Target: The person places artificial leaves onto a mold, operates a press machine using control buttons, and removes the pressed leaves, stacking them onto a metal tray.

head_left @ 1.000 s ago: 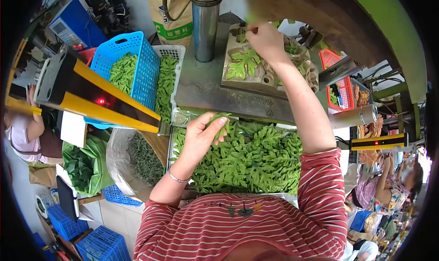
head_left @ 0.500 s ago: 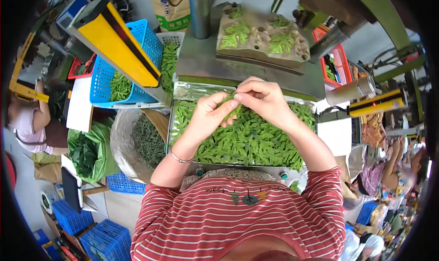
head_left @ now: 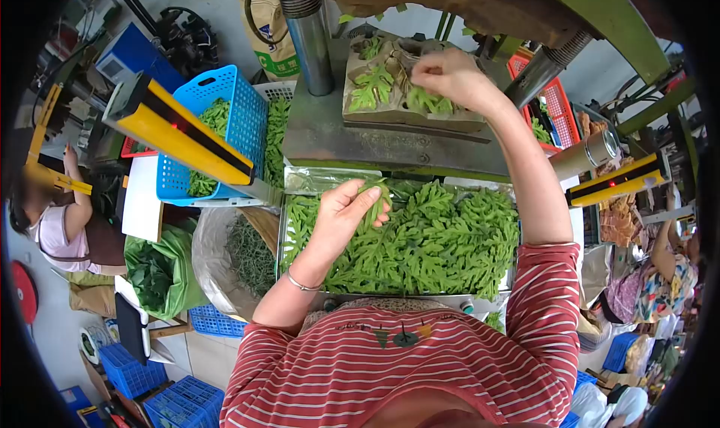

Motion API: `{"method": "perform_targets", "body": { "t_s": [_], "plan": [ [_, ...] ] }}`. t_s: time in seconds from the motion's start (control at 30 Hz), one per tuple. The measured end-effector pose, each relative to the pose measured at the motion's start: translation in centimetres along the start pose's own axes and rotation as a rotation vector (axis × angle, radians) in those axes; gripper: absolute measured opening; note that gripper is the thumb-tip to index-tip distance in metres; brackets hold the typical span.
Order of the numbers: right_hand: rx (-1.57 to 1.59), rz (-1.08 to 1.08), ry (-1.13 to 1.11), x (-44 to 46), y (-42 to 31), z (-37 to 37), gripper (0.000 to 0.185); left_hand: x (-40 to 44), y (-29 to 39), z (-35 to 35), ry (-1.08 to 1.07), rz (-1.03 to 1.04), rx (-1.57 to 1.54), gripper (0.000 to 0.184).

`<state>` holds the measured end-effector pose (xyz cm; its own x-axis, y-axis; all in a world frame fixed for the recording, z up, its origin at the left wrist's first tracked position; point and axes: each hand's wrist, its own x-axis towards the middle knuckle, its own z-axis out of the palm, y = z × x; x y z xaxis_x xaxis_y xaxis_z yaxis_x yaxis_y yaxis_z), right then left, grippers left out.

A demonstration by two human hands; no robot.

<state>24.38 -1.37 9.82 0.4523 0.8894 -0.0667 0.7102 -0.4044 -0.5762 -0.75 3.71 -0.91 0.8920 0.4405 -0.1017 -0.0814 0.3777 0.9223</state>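
- Shirt [head_left: 405, 368]: red with thin white stripes, plus a small green and orange chest print [head_left: 406, 339], kinda fun
- Leaf pile [head_left: 435, 244], middle: super bright green
- Leaves on the mould [head_left: 371, 89]: same green, a touch yellower
- Mould [head_left: 409, 118]: greyish tan
- Far-left basket [head_left: 247, 124]: sky blue; far-right basket [head_left: 556, 98]: red
- Left bar [head_left: 180, 145] and right bar [head_left: 619, 183]: yellow with black strips
- Left bag [head_left: 184, 287]: lime green, way darker leaves [head_left: 148, 274] inside
- Far sack [head_left: 271, 42]: beige, green band
- Near-left crates [head_left: 184, 403]: deep blue
- Person's top [head_left: 664, 282], right: multicoloured print
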Motion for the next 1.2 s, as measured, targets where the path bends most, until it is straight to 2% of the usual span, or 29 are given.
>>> {"method": "perform_targets", "body": {
  "t_s": [0.13, 0.33, 0.47, 0.63, 0.8, 0.87, 0.9, 0.97, 1.03, 1.07, 1.13, 1.2],
  "plan": [
    [0.108, -0.243, 0.297, 2.5, 1.5, 2.0, 0.01, 1.5, -0.3, -0.5, 0.11, 0.129, 0.016, 0.008],
    [0.232, -0.247, 0.422, 2.5, 3.2, 4.5, 0.01, 2.8, -1.5, -1.9, 0.166, 0.056, 0.001, 0.006],
    [0.083, -0.379, 0.49, 2.5, 4.0, 5.2, 0.013, 3.0, -2.1, -1.9, 0.212, 0.047, -0.096, 0.004],
    [-0.037, -0.353, 0.667, 1.1, 2.3, 5.0, 0.015, 2.3, -1.4, -1.8, 0.247, 0.06, -0.179, 0.003],
    [-0.138, -0.252, 0.561, 1.5, 3.5, 5.9, 0.02, 0.8, -0.1, 0.2, 0.253, 0.092, -0.304, 0.003],
    [-0.091, -0.381, 0.753, -1.9, 1.3, 5.7, 0.02, 0.0, -0.2, 0.3, 0.269, 0.111, -0.306, 0.004],
    [-0.084, -0.385, 0.745, -4.1, 0.3, 6.0, 0.02, -0.5, -0.3, 0.2, 0.278, 0.127, -0.31, 0.005],
    [0.302, -0.188, 0.374, -8.8, -1.4, 6.8, 0.023, -1.5, -0.4, 0.4, 0.285, 0.165, -0.317, 0.007],
    [0.499, -0.187, 0.243, -12.1, -2.9, 9.2, 0.017, -2.3, -0.5, 1.4, 0.25, 0.163, -0.31, 0.009],
    [0.496, -0.18, 0.26, -12.8, -2.5, 10.2, 0.017, -2.5, -0.5, 2.1, 0.216, 0.157, -0.303, 0.01],
    [0.791, -0.13, 0.201, -13.7, -1.5, 11.7, 0.015, -2.8, -0.6, 3.3, 0.142, 0.143, -0.285, 0.012],
    [0.79, -0.118, 0.296, -14.2, -0.9, 10.7, 0.014, -3.0, -0.5, 3.9, 0.123, 0.121, -0.237, 0.013]
  ]
}}
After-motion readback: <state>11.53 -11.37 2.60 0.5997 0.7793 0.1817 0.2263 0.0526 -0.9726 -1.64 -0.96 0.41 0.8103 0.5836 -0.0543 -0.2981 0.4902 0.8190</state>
